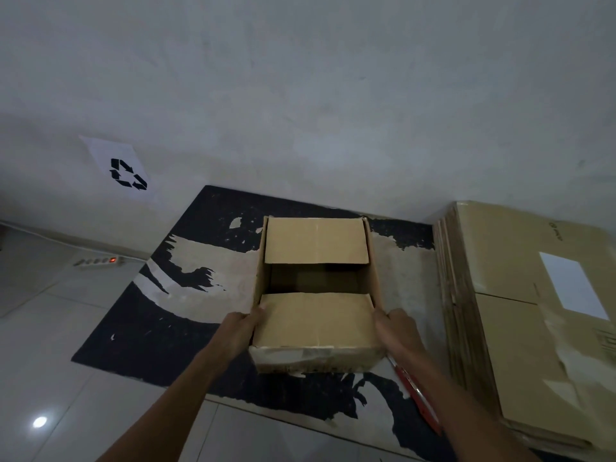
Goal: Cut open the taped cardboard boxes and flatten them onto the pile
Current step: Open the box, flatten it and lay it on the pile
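Observation:
A brown cardboard box (pixel 315 315) stands on a worn black mat (pixel 160 341), its top partly open: two flaps lie inward with a dark gap between them. My left hand (pixel 241 328) grips the box's left side near the front corner, thumb over the top edge. My right hand (pixel 396 328) holds the right side the same way. A pile of flattened cardboard (pixel 520 315) lies to the right of the box. A red-handled cutter (pixel 416 391) lies on the mat under my right forearm.
A white wall rises just behind the mat, with a recycling-symbol sheet (pixel 123 170) taped on it. A power strip (pixel 100 261) with a lit red switch and its cable lie on the tiled floor at the left.

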